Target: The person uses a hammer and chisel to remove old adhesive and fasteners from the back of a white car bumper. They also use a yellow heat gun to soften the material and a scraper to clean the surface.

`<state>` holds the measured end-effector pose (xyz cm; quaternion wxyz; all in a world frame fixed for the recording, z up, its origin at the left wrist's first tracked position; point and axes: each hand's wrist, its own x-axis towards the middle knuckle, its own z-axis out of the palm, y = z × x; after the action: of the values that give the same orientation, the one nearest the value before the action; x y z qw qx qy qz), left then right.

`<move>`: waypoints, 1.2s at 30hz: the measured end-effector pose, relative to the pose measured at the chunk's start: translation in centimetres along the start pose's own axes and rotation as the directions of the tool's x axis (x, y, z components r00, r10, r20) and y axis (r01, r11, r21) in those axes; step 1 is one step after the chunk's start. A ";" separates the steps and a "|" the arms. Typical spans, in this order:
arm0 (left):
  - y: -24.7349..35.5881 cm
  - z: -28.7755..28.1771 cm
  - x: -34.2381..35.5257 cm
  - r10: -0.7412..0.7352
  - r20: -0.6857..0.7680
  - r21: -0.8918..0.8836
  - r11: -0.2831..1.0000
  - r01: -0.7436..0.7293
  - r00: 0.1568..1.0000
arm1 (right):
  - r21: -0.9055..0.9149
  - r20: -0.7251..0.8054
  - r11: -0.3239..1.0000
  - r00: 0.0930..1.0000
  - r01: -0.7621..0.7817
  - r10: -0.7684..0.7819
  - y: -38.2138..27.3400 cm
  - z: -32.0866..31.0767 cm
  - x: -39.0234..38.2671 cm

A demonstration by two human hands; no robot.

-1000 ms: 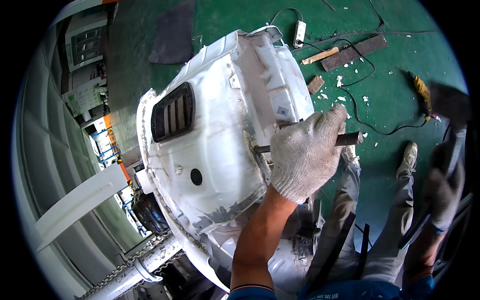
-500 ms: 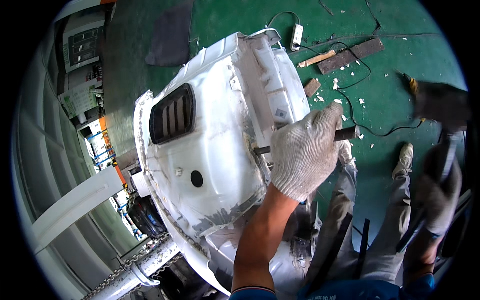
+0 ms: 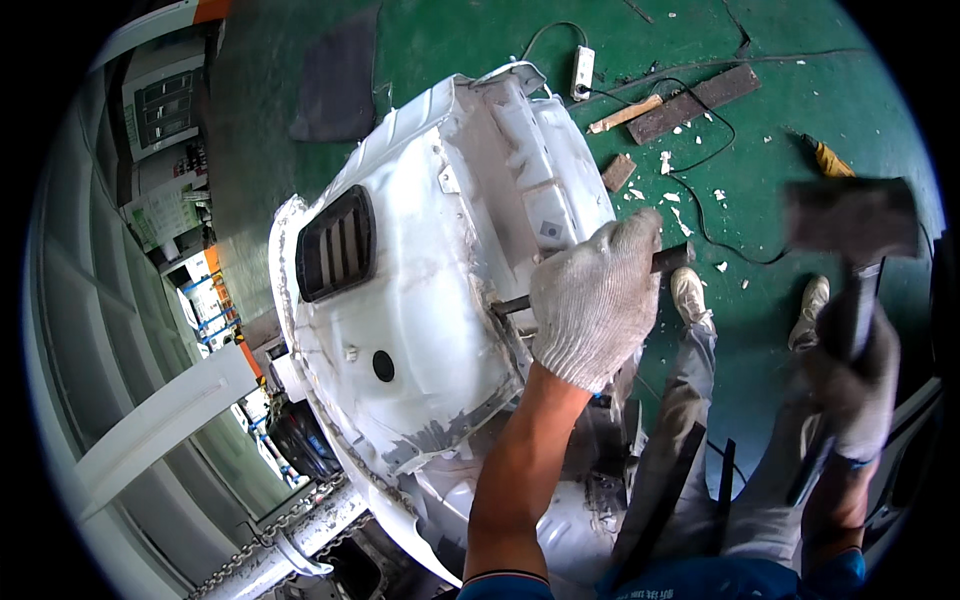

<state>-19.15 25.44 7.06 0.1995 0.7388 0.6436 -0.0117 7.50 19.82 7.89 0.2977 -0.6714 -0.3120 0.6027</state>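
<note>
Hammer [image 3: 850,222] rose; chisel [image 3: 668,260] inside left fingers [image 3: 610,262].

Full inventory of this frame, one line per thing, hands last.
body panel: 1, white, centre, propped upright
vent grille: 1, black, upper left of panel
chisel: 1, dark metal, tip at panel seam
hammer: 1, dark, blurred, raised at right
power strip: 1, white, floor at top
wood pieces: a few, brown, floor upper right
floor: green, white chips scattered
chain: 1, grey, lower left
shoes: 2, pale, on floor
left hand: white glove, grips chisel
right hand: grey glove, grips hammer handle
</note>
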 end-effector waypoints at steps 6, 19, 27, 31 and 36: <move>-0.7 1.0 0.6 0.128 -0.124 0.041 0.991 -0.123 0.984 | 0.314 -0.406 0.883 0.890 0.349 -0.208 -1.8 -2.8 2.0; 3.3 1.7 -0.3 0.041 0.121 -0.043 0.998 -0.036 0.992 | 0.042 -0.101 0.999 0.994 -0.032 0.036 3.8 -1.5 2.3; 1.1 1.1 0.2 0.053 -0.053 0.001 0.999 -0.053 0.997 | 0.047 -0.075 0.988 0.986 -0.148 0.152 4.4 -1.9 2.6; -0.4 1.4 0.5 0.025 -0.111 0.045 0.999 -0.020 0.993 | -0.011 0.042 0.974 0.974 -0.224 0.224 3.7 -1.2 2.4; -0.7 0.4 0.0 0.000 -0.146 -0.063 0.998 -0.009 0.989 | 0.112 0.057 0.993 0.998 0.023 -0.030 4.4 -5.0 2.7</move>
<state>-19.77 25.43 6.50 0.1749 0.7323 0.6551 0.0632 12.91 19.07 3.28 0.3334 -0.6317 -0.2952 0.6345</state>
